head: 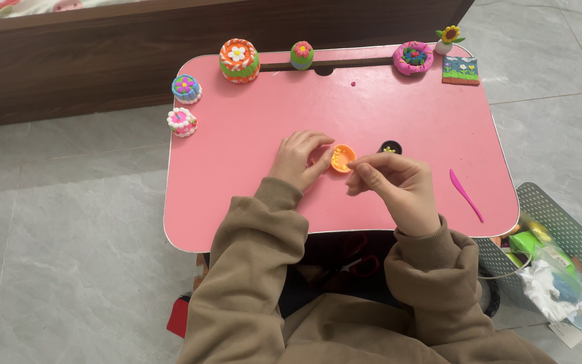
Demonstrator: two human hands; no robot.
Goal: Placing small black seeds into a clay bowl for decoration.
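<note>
I note the left hand [299, 158] steadying a small orange clay cup [343, 158] at mid-counter [250, 202], grip pinching its rim. Right hand [393, 185] beside it, fingertips pressed together; contents indiscernible. Black piece [390, 146] just behind.

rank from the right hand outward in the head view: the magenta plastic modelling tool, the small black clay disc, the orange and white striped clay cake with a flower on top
1. Small black clay disc: just above the right hand, near the table's middle.
2. Magenta plastic modelling tool: to the hand's right, near the table edge.
3. Orange and white striped clay cake: far upper left, at the table's back edge.
</note>
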